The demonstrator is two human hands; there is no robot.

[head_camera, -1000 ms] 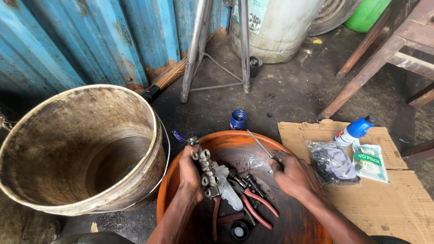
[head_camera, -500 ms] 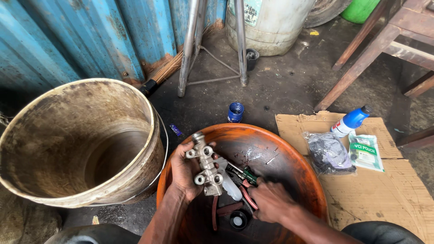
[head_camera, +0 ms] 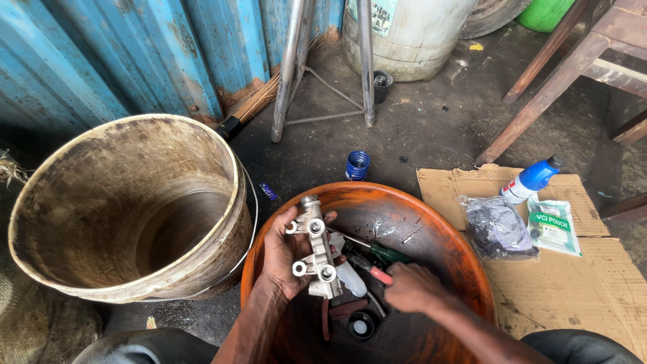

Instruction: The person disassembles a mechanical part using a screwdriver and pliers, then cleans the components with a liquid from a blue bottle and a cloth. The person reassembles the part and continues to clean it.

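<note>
Centre frame, the left hand (head_camera: 286, 259) grips the metal valve body (head_camera: 317, 259) upright over the orange basin (head_camera: 458, 256), ports facing up for inspection, while the right hand (head_camera: 412, 286) closes on red-handled pliers (head_camera: 371, 268) lying inside.

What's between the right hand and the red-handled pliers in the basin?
Nothing visible. The right hand already rests on the red-handled pliers in the orange basin. The left hand holds the metal cylinder body off to the side, clear of them.

bucket: big dirty bucket (head_camera: 128, 209), left
cardboard: flat sheet (head_camera: 579, 269), right
bottle: blue-capped spray bottle (head_camera: 532, 180) on it
drum: white drum (head_camera: 404, 34), behind
</note>
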